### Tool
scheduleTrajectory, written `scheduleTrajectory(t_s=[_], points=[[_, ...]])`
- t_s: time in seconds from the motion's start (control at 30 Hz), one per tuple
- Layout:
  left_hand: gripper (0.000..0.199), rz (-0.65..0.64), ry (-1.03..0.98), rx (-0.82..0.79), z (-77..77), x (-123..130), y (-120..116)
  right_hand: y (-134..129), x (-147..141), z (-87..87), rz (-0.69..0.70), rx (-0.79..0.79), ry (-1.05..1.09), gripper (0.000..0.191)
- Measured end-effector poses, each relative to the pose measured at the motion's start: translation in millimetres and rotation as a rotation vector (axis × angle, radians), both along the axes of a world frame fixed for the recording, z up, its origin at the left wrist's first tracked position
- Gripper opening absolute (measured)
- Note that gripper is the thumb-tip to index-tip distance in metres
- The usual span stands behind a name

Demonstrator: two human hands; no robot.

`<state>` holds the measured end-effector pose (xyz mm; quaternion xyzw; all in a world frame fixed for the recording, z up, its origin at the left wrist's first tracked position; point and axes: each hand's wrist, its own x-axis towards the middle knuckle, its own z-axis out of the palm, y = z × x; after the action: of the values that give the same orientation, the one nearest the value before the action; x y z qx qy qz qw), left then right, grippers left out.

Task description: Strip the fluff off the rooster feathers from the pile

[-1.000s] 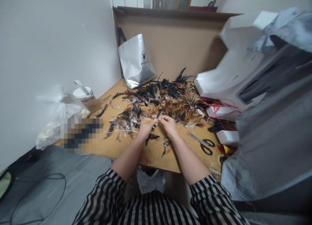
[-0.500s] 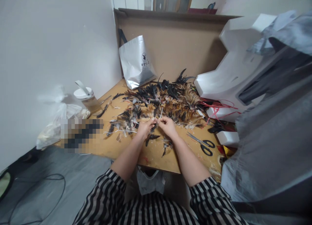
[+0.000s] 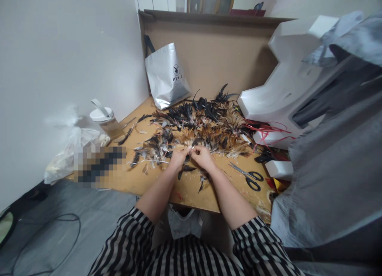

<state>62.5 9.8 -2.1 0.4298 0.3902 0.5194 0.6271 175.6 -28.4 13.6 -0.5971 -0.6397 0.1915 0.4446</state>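
Note:
My left hand [image 3: 179, 157] is closed in a pinch over the table, and a dark feather [image 3: 197, 141] stands up at its fingertips. My right hand [image 3: 203, 156] meets it there, thumb and fingers pressed together; what they pinch is too small and covered to make out. A thin white string [image 3: 152, 161] runs across the table to my left hand. Behind both hands lie bunches of brown feathers [image 3: 222, 138], with black feathers [image 3: 185, 110] farther back. Loose dark feathers [image 3: 186, 169] lie just below the hands.
Black-handled scissors [image 3: 247, 175] lie open to the right, near red strings [image 3: 265, 132] and white foam [image 3: 279, 169]. A silver bag [image 3: 165, 77] leans at the back. On the left stand a lidded drink container [image 3: 107, 122] and a plastic bag [image 3: 76, 148].
The white string end that stuck up between my fingertips no longer shows there. A dark feather now stands out above them. Both hands have shifted only slightly.

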Motion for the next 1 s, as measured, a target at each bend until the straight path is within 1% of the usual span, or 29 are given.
scheduleTrajectory(t_s=[0.07,0.2,0.3,0.37,0.43,0.53,0.6,0.67,0.77,0.9,0.93,1.0], points=[[0.026,-0.013,-0.05,-0.016,1.3,-0.4,-0.2,0.6,1.2,-0.3,0.001,-0.024,0.095,0.015],[0.029,-0.046,-0.133,-0.074,4.8,-1.6,-1.3,2.1,3.9,2.3,-0.056,-0.041,0.325,0.023],[0.03,-0.067,-0.127,-0.066,6.0,-1.0,-2.2,2.6,3.0,6.6,-0.096,-0.046,0.498,0.027],[0.03,-0.08,-0.103,-0.058,6.1,0.2,-3.0,2.3,1.2,8.9,-0.102,-0.093,0.606,0.03],[0.03,-0.09,-0.082,-0.063,6.0,1.2,-3.9,1.8,-0.2,9.6,-0.071,-0.163,0.684,0.031],[0.029,-0.096,-0.066,-0.075,6.2,1.5,-5.3,1.0,1.3,7.5,0.013,-0.24,0.726,0.033],[0.03,-0.101,-0.055,-0.08,6.1,1.0,-5.8,0.8,4.5,5.4,0.056,-0.271,0.704,0.035],[0.031,-0.108,-0.037,-0.083,5.5,0.7,-5.9,1.0,8.2,3.8,0.07,-0.286,0.654,0.035],[0.032,-0.135,-0.011,-0.082,3.6,0.7,-5.4,1.7,12.0,3.7,0.02,-0.239,0.601,0.031],[0.031,-0.17,-0.022,-0.122,2.3,-0.2,-4.0,0.8,14.5,9.0,-0.108,-0.143,0.643,0.025],[0.03,-0.172,-0.04,-0.141,2.8,-0.9,-3.8,-0.2,15.0,11.3,-0.115,-0.145,0.661,0.026],[0.026,-0.176,-0.09,-0.186,4.3,-2.6,-3.3,-2.8,15.5,16.4,-0.08,-0.179,0.69,0.027]])
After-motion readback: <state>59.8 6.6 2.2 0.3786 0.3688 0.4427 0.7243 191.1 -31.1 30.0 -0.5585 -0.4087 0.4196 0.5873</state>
